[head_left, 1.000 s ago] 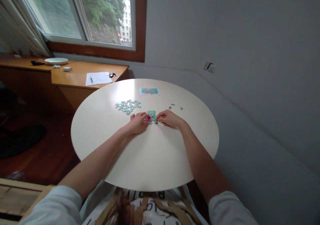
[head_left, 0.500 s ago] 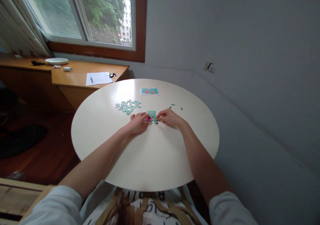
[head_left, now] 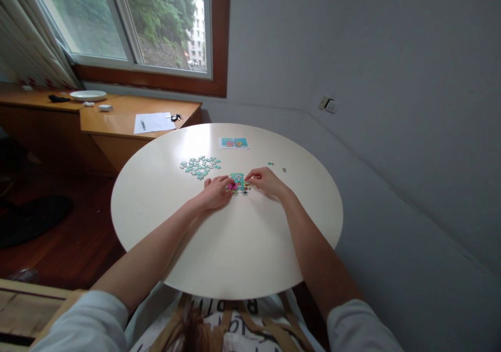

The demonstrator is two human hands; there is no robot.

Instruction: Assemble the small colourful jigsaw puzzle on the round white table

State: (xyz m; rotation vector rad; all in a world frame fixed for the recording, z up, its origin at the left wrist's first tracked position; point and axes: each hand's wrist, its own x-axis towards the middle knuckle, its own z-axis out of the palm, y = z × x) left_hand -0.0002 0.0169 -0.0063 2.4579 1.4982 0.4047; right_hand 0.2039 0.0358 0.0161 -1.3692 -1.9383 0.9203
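A partly joined jigsaw puzzle [head_left: 238,180] in teal, pink and yellow lies flat near the middle of the round table. My left hand [head_left: 217,192] grips its left edge with bent fingers, by the pink part. Thumb and forefinger of my right hand [head_left: 266,181] are pinched together at the puzzle's right edge, on a small jigsaw piece that the fingers largely cover. Loose jigsaw pieces [head_left: 200,167] lie spread to the left, beyond my left hand. Two more stray pieces, one teal [head_left: 270,164] and one brownish [head_left: 284,170], rest past my right hand.
A printed picture card [head_left: 234,143] lies at the far side of the white table [head_left: 235,247]. Behind on the left, a wooden desk [head_left: 117,114] bears a white plate [head_left: 88,96], paper [head_left: 153,123] and keys [head_left: 176,117]. A wall with a socket [head_left: 332,106] stands to the right.
My right hand has shifted slightly up and away from me, and more yellow shows at the puzzle's right side. A loose piece by its knuckles is no longer visible. The left hand stays put.
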